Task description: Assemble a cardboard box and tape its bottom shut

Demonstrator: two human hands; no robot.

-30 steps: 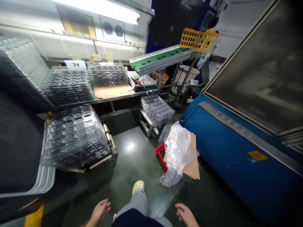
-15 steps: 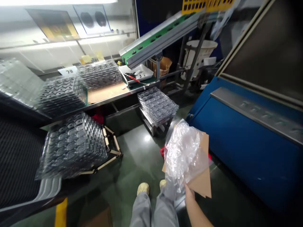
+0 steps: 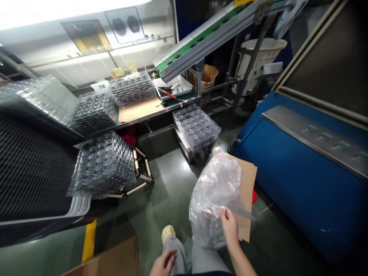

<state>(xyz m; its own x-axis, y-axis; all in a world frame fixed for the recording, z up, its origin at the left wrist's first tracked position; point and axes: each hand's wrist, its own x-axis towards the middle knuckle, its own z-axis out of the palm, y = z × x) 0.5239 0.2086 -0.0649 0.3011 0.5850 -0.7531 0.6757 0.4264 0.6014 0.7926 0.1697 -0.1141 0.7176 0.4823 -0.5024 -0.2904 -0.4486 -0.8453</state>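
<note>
Clear plastic bag pinched by my right hand at its lower edge, bag rising up-left; left hand loosely curled, empty, near my knee.

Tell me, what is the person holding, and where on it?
The right hand grips the clear plastic bag at its lower right part. The left hand holds nothing.
</note>
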